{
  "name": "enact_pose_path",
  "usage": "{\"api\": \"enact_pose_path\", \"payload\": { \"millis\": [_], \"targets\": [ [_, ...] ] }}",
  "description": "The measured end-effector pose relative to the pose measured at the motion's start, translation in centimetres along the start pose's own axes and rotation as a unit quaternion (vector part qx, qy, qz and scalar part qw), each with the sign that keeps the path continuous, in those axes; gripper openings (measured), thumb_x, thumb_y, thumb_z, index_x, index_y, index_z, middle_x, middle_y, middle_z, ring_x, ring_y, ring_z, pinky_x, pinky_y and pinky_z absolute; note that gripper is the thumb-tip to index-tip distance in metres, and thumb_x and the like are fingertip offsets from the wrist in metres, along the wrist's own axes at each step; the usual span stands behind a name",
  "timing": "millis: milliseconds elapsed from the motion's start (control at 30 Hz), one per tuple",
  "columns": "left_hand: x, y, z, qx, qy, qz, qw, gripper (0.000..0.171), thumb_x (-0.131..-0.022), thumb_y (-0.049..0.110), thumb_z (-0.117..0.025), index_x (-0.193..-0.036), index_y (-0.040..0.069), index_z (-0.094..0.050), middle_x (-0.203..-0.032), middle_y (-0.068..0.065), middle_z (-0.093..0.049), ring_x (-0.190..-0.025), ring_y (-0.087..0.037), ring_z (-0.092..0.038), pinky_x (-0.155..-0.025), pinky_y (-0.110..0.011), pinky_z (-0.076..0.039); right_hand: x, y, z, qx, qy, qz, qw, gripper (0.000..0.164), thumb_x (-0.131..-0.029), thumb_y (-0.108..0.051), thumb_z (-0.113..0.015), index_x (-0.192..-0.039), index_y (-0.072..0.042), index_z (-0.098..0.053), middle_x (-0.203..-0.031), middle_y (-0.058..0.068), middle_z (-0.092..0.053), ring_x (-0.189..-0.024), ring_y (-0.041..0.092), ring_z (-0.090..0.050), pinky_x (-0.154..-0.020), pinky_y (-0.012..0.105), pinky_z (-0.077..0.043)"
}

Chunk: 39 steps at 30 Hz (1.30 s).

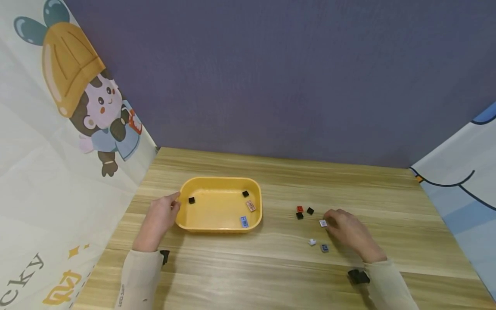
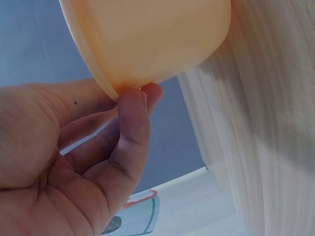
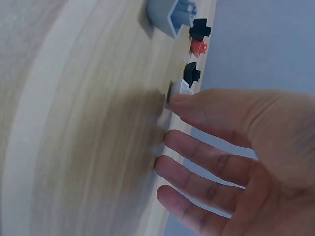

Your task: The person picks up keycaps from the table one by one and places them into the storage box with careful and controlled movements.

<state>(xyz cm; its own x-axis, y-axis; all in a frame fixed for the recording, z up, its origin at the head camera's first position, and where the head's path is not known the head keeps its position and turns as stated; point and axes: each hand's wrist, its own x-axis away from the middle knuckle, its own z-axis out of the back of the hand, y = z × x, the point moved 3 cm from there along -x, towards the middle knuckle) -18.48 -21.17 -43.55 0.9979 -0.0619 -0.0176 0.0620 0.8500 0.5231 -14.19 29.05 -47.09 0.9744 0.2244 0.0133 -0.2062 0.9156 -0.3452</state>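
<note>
My left hand (image 1: 159,219) is at the left end of a yellow plastic bin (image 1: 218,230). In the left wrist view its thumb and fingers pinch the bin's rim (image 2: 91,54). My right hand (image 1: 350,230) is low over the table with its thumb against a small white keycap (image 1: 323,223). The right wrist view shows the thumb on the white keycap's side (image 3: 180,89); the index finger is mostly hidden behind the thumb, and the other fingers are spread and slightly bent. Nearby lie a grey-blue keycap (image 1: 324,248) and a small white piece (image 1: 311,242).
A red piece (image 1: 300,209) and black pieces (image 1: 310,211) lie left of my right hand. In the bin are a blue piece (image 1: 244,221), a pinkish piece (image 1: 251,206) and two black ones. A dark panel (image 1: 271,77) stands behind the wooden table (image 1: 286,275).
</note>
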Motion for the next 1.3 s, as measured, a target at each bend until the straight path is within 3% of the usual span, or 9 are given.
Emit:
{"api": "enact_pose_path", "payload": {
  "millis": [800, 1033, 1300],
  "targets": [
    [0.1, 0.1, 0.1, 0.000, 0.010, -0.008, 0.9999, 0.035, -0.099, 0.001, -0.058, -0.131, -0.013, -0.057, -0.102, -0.026, -0.068, -0.064, -0.019, -0.055, -0.052, -0.028, -0.048, -0.5, -0.4, -0.1, -0.016, 0.004, -0.009, 1.000, 0.014, -0.092, -0.010, -0.072, -0.106, -0.007, -0.070, -0.098, 0.004, -0.068, -0.091, 0.027, -0.065, -0.078, 0.050, -0.054],
    [0.1, 0.1, 0.1, -0.002, 0.016, -0.017, 0.9997, 0.034, -0.098, 0.000, -0.058, -0.129, -0.014, -0.058, -0.100, -0.025, -0.068, -0.065, -0.020, -0.055, -0.053, -0.029, -0.048, -1.6, -1.9, 0.7, -0.053, 0.007, 0.002, 0.999, 0.012, -0.096, -0.012, -0.068, -0.107, -0.008, -0.069, -0.100, 0.004, -0.068, -0.089, 0.023, -0.066, -0.075, 0.046, -0.056],
    [0.1, 0.0, 0.0, -0.002, 0.017, -0.017, 0.9997, 0.035, -0.098, 0.001, -0.058, -0.130, -0.013, -0.058, -0.099, -0.025, -0.069, -0.061, -0.018, -0.053, -0.050, -0.027, -0.046, -3.9, -5.6, 1.7, -0.066, 0.007, 0.019, 0.998, 0.015, -0.097, -0.016, -0.068, -0.110, -0.010, -0.069, -0.106, 0.004, -0.067, -0.094, 0.027, -0.065, -0.077, 0.046, -0.056]
  ]
}}
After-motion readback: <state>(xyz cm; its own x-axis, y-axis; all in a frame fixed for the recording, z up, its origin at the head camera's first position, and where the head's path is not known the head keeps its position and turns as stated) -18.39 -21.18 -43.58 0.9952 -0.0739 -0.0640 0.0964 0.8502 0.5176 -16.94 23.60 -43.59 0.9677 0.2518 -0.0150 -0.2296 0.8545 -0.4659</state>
